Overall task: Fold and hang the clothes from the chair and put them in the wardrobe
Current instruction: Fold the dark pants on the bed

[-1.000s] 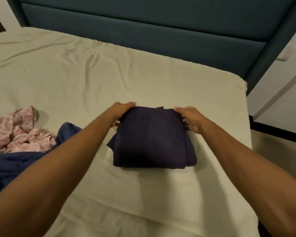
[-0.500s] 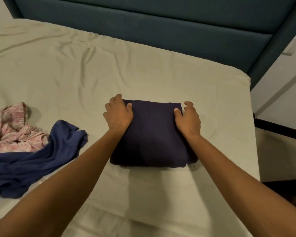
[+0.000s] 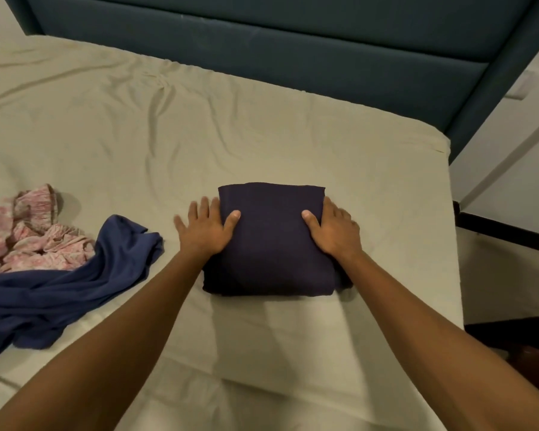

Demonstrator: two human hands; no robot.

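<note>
- The left hand (image 3: pixel 204 230) and right hand (image 3: pixel 333 231) flank a folded dark navy garment (image 3: pixel 273 241) on the bed (image 3: pixel 175 141). Each lays a thumb on top; the left fingers are spread flat on the sheet beside it, the right fingers curve down its edge.
- Half a second ago both hands sat further up, on the bundle's far corners; a second ago they were bringing down its far edge. They have since slid outward and lower along its sides.
- That suggests the fold is finished and the hands are squaring it or getting set to lift it for the wardrobe, which is out of view.
- Well to the left lie an unfolded blue garment (image 3: pixel 59 287) and, touching it, a crumpled pink floral garment (image 3: pixel 25 231), seemingly still awaiting folding.
- A teal headboard (image 3: pixel 293 57) backs the bed; nothing lies in the way of lifting the bundle.
</note>
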